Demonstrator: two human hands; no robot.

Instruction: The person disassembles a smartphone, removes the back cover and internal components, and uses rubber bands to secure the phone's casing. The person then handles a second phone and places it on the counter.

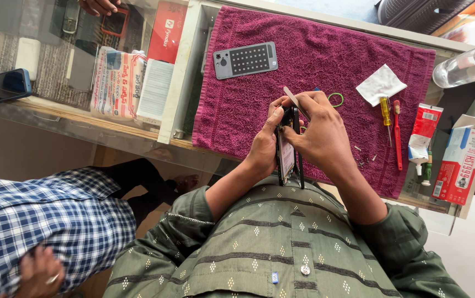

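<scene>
My left hand [264, 144] grips a dark phone [287, 157] held on edge above the near side of a maroon towel [259, 105]. My right hand [320, 132] clasps the phone's other side and holds a thin flat pry tool [292, 99] against its top edge. A grey phone back cover [245, 59] with a grid of dots lies on the towel further away. A green rubber ring [335, 99] sits just beyond my right hand.
On the towel's right lie a white cloth [381, 84], a yellow-handled screwdriver [385, 113], a red brush [397, 135] and small screws [361, 157]. Glue tubes [422, 135], a red box [461, 165] and a clear bottle [466, 66] stand right. Another person in a blue checked shirt [38, 221] sits left.
</scene>
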